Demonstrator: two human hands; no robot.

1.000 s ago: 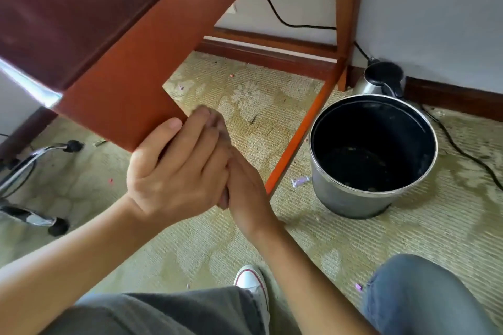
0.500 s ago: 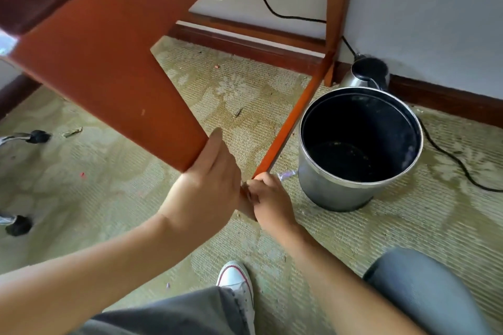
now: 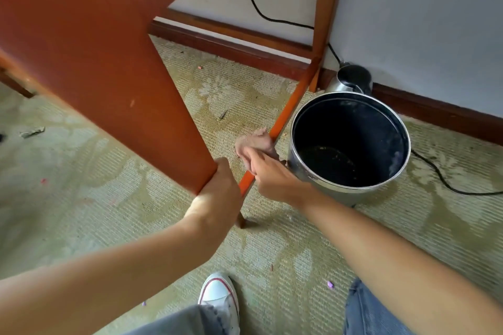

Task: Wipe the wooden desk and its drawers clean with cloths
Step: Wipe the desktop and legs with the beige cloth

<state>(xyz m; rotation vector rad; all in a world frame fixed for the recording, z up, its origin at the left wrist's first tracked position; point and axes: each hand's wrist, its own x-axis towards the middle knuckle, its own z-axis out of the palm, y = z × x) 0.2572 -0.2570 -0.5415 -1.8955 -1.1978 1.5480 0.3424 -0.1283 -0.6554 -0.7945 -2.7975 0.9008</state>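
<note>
Right hand fingers pinch the pinkish cloth onto the low desk rail beside the bin. Left hand grips the side panel corner. I'd wrap the cloth around the rail and slide along it.

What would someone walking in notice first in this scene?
Probably the big reddish wooden desk panel filling the upper left, with the left hand gripping its lower corner. Just right of it, the right hand presses a pinkish cloth against the low orange desk rail. Beside that stands a dark metal bin on the green patterned carpet.
</note>
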